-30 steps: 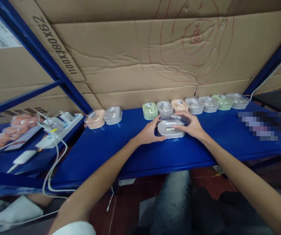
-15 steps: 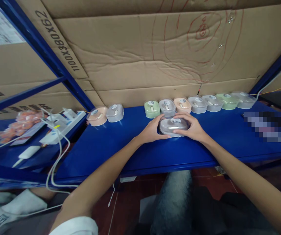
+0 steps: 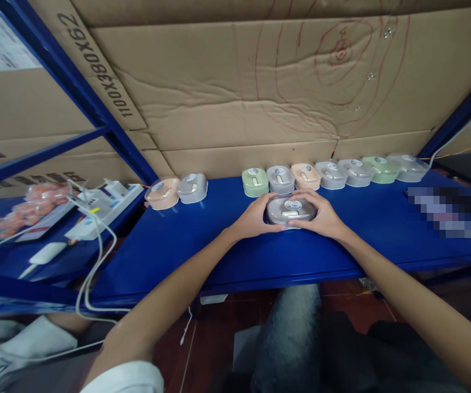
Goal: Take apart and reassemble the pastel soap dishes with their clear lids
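A small grey plastic case (image 3: 290, 209) with a round label on its lid sits on the blue shelf (image 3: 202, 245), just in front of the row at the back. My left hand (image 3: 255, 218) grips its left side and my right hand (image 3: 321, 215) grips its right side. Behind it, along the cardboard wall, stands a row of similar cases: a green case (image 3: 254, 182), a grey case (image 3: 280, 179), a peach case (image 3: 305, 176) and several more to the right. Farther left a peach case (image 3: 162, 194) and a grey case (image 3: 192, 188) stand apart.
A white power strip (image 3: 100, 210) with plugs and white cables (image 3: 92, 262) lies on the lower left shelf beside a packet of orange items (image 3: 26, 210). Blue rack posts (image 3: 75, 93) frame the cardboard wall. My knees show below the shelf edge.
The grey case between my hands was tilted up a second ago; it now lies flatter and slightly farther back on the shelf. Both hands stay on it.
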Available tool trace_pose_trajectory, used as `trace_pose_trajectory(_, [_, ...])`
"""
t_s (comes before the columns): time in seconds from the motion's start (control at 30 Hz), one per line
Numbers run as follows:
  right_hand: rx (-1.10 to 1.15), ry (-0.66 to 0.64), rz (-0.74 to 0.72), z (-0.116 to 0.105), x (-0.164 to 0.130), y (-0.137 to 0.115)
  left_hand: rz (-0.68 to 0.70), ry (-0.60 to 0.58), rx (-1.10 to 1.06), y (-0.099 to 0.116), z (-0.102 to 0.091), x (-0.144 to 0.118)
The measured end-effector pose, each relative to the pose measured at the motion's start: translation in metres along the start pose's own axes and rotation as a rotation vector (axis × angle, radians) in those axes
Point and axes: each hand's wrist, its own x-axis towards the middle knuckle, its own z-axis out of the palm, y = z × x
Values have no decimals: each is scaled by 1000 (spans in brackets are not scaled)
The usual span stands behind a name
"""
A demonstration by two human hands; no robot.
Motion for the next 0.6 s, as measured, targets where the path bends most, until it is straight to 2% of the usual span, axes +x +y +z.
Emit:
trace_pose_trajectory(0.23, [-13, -54, 6, -2, -1, 2, -3, -9, 48, 2, -1, 0])
trace_pose_trajectory(0.6, [1, -135, 26, -5, 1, 7, 73, -42, 144, -4, -2, 2])
